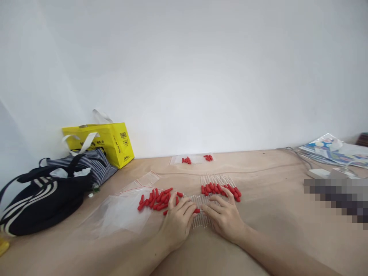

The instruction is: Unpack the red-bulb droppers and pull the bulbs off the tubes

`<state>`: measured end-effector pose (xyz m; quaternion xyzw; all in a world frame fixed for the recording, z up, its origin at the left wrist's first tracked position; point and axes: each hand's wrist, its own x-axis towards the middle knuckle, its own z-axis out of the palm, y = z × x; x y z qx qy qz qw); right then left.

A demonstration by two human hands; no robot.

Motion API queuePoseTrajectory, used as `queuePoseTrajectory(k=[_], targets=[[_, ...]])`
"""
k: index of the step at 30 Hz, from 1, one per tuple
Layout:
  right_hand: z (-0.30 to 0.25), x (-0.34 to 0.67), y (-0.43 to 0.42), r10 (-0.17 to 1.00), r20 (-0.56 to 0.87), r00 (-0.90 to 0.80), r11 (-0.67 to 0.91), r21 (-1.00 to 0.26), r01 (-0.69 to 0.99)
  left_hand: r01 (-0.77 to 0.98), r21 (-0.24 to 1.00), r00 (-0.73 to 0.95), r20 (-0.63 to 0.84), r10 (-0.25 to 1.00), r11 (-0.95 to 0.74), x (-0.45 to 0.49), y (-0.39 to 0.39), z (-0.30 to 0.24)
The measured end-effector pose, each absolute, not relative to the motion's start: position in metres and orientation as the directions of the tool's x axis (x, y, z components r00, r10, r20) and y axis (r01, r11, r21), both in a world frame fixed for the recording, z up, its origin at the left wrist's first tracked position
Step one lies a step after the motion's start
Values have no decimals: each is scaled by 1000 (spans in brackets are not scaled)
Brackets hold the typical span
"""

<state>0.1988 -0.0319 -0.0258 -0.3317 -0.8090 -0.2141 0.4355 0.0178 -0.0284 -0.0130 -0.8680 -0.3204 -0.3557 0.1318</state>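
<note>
My left hand (178, 219) is closed, with its fingertips at a red rubber bulb (197, 211). My right hand (225, 214) faces it with bent fingers, its fingertips close to the same bulb. Whatever the right fingers pinch is hidden. Under and between both hands lies a row of thin clear glass tubes (198, 221). Loose red rubber bulbs (155, 199) are heaped left of my left hand, partly on clear plastic bags (123, 214). Just beyond my right hand, several droppers (217, 184) lie side by side, red bulbs toward me and glass stems pointing away.
Near the wall, a clear bag (197, 158) holds more red-bulbed droppers. At left stand a yellow bag (115, 143), a striped bag (100, 165) and a black bag (54, 199). On the right are printed papers (330, 149), a cable and a white power strip (319, 173).
</note>
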Motion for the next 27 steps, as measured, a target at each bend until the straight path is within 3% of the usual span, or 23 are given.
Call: queuePoseTrajectory(k=[3, 10, 27], targets=[[-25, 200, -32, 362, 833, -419, 688, 65, 723, 655, -6, 551, 688, 473, -755, 18, -28, -12], [-22, 206, -39, 379, 795, -473, 718, 70, 693, 661, -160, 628, 653, 424, -733, 10, -33, -7], [-20, 208, -45, 393, 815, -425, 743, -9, 669, 625, -232, 690, 611, 389, -745, 7, -35, -6]])
